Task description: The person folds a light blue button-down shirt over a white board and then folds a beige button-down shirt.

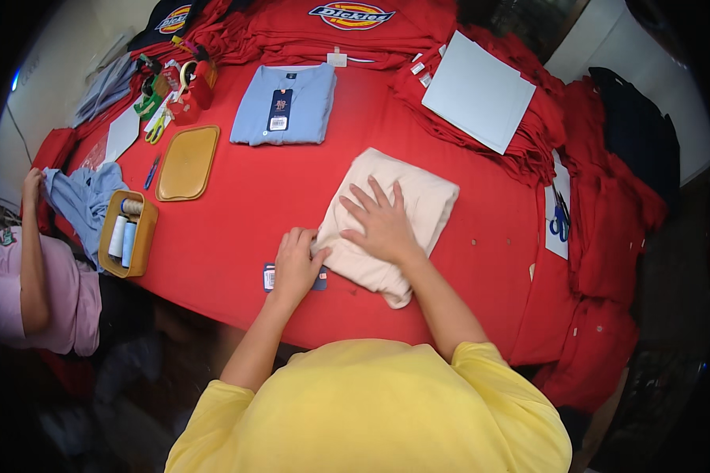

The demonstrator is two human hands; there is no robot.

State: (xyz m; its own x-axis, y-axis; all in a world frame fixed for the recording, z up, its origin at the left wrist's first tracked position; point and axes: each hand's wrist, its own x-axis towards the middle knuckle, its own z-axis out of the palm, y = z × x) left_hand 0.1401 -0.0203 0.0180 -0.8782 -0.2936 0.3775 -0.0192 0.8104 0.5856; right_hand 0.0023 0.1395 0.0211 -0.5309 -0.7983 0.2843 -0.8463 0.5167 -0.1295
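A cream folded garment (430, 193) lies at a slant on the red-covered table in front of me. My right hand (385, 225) rests flat on top of it with the fingers spread. At its left corner is my left hand (296, 264), with the thumb against the cloth, apart from the fingers by the edge. Partly under my left wrist, a dark blue hang tag (270, 277) with a white label lies on the table.
Farther off lies a folded light blue shirt (248, 110) with a dark tag. Left of it are a tan tray (188, 162) and a box (140, 254) of thread spools. White sheets (480, 91) top red garments at the right. A co-worker's hand (33, 185) holds blue cloth (83, 193).
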